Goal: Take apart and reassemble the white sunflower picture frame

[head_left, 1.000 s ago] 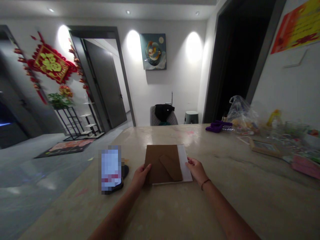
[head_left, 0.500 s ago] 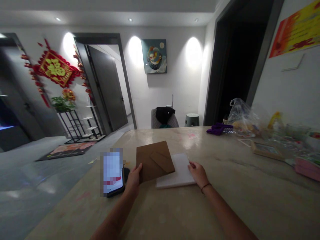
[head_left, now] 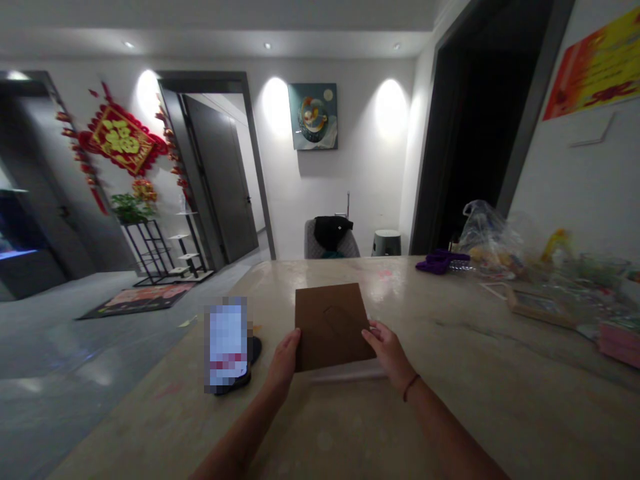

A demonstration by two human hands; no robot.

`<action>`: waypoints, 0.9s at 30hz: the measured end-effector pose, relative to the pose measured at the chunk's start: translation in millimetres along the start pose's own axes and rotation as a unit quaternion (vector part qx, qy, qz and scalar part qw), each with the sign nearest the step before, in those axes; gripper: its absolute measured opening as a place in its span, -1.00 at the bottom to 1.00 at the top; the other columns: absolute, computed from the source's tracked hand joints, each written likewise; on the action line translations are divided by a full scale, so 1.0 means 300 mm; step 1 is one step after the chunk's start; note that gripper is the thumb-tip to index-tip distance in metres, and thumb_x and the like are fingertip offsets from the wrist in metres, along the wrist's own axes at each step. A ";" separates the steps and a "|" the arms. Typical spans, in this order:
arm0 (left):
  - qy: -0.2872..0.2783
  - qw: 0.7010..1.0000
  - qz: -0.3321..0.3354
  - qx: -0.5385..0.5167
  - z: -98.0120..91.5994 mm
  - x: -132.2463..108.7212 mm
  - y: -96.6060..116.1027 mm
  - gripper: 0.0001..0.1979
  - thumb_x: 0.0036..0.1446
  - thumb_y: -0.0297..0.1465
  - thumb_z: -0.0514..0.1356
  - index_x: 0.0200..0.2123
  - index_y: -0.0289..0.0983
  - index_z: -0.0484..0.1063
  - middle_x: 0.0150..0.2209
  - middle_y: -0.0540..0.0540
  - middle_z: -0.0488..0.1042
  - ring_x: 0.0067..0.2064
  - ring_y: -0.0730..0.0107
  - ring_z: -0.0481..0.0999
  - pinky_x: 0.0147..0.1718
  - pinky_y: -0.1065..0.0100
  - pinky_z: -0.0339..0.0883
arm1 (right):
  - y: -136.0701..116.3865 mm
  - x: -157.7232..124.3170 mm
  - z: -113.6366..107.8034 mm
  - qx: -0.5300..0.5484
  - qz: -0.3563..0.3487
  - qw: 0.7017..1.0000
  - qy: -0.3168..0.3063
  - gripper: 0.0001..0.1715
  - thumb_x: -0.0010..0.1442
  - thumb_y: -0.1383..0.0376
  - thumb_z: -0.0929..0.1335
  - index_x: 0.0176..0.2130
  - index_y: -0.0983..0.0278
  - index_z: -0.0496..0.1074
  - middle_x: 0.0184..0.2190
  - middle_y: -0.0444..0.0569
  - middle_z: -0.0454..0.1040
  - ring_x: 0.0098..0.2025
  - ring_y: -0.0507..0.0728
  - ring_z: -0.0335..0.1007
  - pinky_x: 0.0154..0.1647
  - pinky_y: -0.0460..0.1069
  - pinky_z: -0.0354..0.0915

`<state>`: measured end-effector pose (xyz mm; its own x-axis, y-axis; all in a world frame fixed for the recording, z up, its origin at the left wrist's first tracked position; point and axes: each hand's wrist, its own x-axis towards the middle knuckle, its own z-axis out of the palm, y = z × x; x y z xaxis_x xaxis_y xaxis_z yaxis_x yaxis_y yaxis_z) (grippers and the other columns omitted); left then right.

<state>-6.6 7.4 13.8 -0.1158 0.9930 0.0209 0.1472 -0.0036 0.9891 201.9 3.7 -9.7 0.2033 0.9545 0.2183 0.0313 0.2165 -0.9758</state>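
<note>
A square brown board [head_left: 330, 328] with a faint cut or flap line on its face is held up in front of me, tilted toward me. My left hand [head_left: 284, 357] is closed on its left edge, thumb in front. On the opposite side my right hand [head_left: 387, 347] pinches the right edge. Beneath the board lies a flat white slab-like item [head_left: 350, 375] on the table; only its near edge shows, and the rest is hidden. To the left of my left hand stands a phone [head_left: 227, 347] with a lit, blurred screen, on a dark stand.
The marble-patterned table [head_left: 320, 433] carries clutter on the right: a purple cloth item [head_left: 440, 261], a clear plastic bag [head_left: 487, 240], a wooden frame [head_left: 537, 308] and a pink item [head_left: 620, 343]. A chair [head_left: 333, 237] with dark clothing stands beyond the far edge.
The brown board has moved right and now covers most of the white item. My right hand has let go of the white item and taken the board's right edge.
</note>
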 end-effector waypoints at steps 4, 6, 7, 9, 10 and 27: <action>-0.046 0.986 0.105 0.117 0.007 -0.007 -0.014 -0.67 0.02 -0.21 0.04 -0.28 -0.28 0.44 -0.20 -0.16 0.50 -0.11 0.19 0.43 -0.10 0.22 0.26 | 0.005 0.052 -0.097 -0.030 -0.004 0.995 0.090 -0.47 -0.07 0.08 0.26 -0.21 0.40 0.42 -0.24 0.09 0.50 -0.16 0.18 0.39 -0.15 0.01 0.27; -0.034 0.962 0.158 0.222 0.009 -0.010 -0.034 -0.72 -0.04 -0.27 0.11 -0.26 -0.27 0.44 -0.13 -0.18 0.46 -0.03 0.18 0.38 0.01 0.20 0.15 | 0.016 0.082 -0.172 -0.076 0.006 0.984 0.160 -0.50 -0.05 0.14 0.23 -0.22 0.43 0.43 -0.23 0.12 0.50 -0.13 0.20 0.37 -0.14 0.01 0.26; -0.035 0.946 0.180 0.268 0.009 -0.012 -0.045 -0.71 -0.05 -0.29 0.14 -0.23 -0.26 0.43 -0.08 -0.19 0.43 0.01 0.17 0.34 0.05 0.19 0.08 | 0.024 0.096 -0.213 -0.110 0.012 0.975 0.194 -0.52 -0.05 0.18 0.22 -0.22 0.43 0.44 -0.22 0.11 0.50 -0.11 0.20 0.36 -0.14 0.01 0.25; -0.053 0.919 0.202 0.334 0.009 -0.013 -0.063 -0.68 -0.06 -0.31 0.15 -0.18 -0.25 0.42 0.00 -0.21 0.37 0.09 0.13 0.25 0.10 0.17 -0.01 | 0.040 0.118 -0.298 -0.159 0.036 0.956 0.243 -0.55 -0.04 0.24 0.21 -0.20 0.42 0.45 -0.19 0.14 0.48 -0.08 0.20 0.34 -0.13 0.01 0.24; -0.063 0.912 0.199 0.354 0.008 -0.013 -0.069 -0.67 -0.06 -0.31 0.16 -0.17 -0.26 0.42 0.02 -0.22 0.35 0.11 0.12 0.22 0.11 0.16 -0.04 | 0.048 0.125 -0.340 -0.167 0.045 0.952 0.252 -0.55 -0.03 0.27 0.20 -0.19 0.42 0.45 -0.17 0.17 0.47 -0.06 0.21 0.34 -0.13 0.02 0.23; -0.057 0.836 0.129 0.530 0.008 -0.011 -0.028 -0.66 0.11 -0.39 -0.04 -0.13 -0.34 0.42 0.02 -0.25 0.35 0.03 0.23 0.31 0.02 0.30 0.07 | -0.080 0.034 -0.294 -0.563 0.069 0.799 0.202 -0.55 0.06 0.33 0.14 -0.09 0.33 0.39 -0.14 0.20 0.40 -0.10 0.30 0.28 -0.20 0.11 0.16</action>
<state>-5.1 4.3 5.2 0.1386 0.9804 0.1403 0.9478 -0.1724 0.2682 289.5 -9.9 14.7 0.5723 0.7601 0.3079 0.7954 -0.4230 -0.4340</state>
